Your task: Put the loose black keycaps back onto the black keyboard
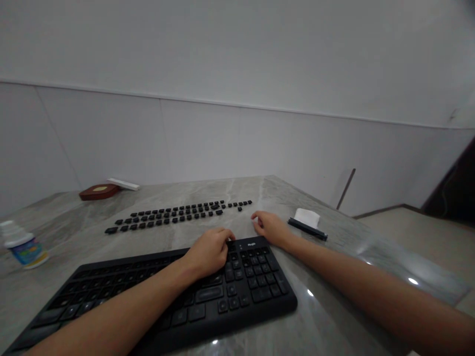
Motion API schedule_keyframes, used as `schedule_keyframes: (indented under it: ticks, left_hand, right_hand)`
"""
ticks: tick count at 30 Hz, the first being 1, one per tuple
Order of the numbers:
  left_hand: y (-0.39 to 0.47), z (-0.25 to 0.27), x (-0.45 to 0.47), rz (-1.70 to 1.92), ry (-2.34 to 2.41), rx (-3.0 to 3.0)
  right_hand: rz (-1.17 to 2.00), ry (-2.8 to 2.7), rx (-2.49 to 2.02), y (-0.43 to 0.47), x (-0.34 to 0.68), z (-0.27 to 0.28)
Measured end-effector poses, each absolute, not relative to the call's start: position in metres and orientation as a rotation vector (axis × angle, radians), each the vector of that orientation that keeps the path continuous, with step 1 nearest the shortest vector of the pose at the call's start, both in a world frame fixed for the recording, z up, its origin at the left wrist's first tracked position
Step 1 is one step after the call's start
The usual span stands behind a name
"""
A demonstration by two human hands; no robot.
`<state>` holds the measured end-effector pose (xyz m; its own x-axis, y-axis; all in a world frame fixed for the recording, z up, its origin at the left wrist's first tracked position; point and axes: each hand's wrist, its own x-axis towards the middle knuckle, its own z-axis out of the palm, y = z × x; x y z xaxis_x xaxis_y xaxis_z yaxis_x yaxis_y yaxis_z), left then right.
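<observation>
A black keyboard point(237, 309) lies at an angle on the marbled table, with keys gone from much of its left part and the number pad still covered. My left hand point(208, 252) rests across its far edge, fingers curled over it; my forearm hides part of the keys. Loose black keycaps point(174, 213) stand in rows on the table beyond the keyboard. Just past the keyboard's far right corner, my right hand point(272, 228) is low over the table. Its thumb and forefinger are apart with nothing visible between them, near a single keycap point(239, 209).
To the right lie a dark, narrow bar-like tool point(308, 229) and a white paper piece point(307, 217). A white-capped bottle point(25, 247) stands at the left. Farther back are a reddish-brown box point(99, 192) and a white strip point(124, 184) near the wall.
</observation>
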<state>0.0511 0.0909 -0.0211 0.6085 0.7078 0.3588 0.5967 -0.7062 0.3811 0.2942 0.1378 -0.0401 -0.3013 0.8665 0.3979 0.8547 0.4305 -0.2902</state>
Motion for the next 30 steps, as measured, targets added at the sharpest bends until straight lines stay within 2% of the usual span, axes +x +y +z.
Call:
schedule_keyframes:
  ticks: [11, 18, 30]
  left_hand:
    - [0.090, -0.020, 0.053, 0.627, 1.142, 2.606]
    - [0.090, -0.021, 0.051, 0.636, 1.135, 2.604]
    - [0.088, -0.020, 0.049, 0.627, 1.114, 2.636]
  right_hand:
    - [-0.139, -2.406, -1.505, 0.183, 0.276, -0.035]
    - [-0.203, -2.375, -1.525, 0.177, 0.276, -0.035]
    - [-0.042, -2.383, -1.341, 0.124, 0.305, -0.030]
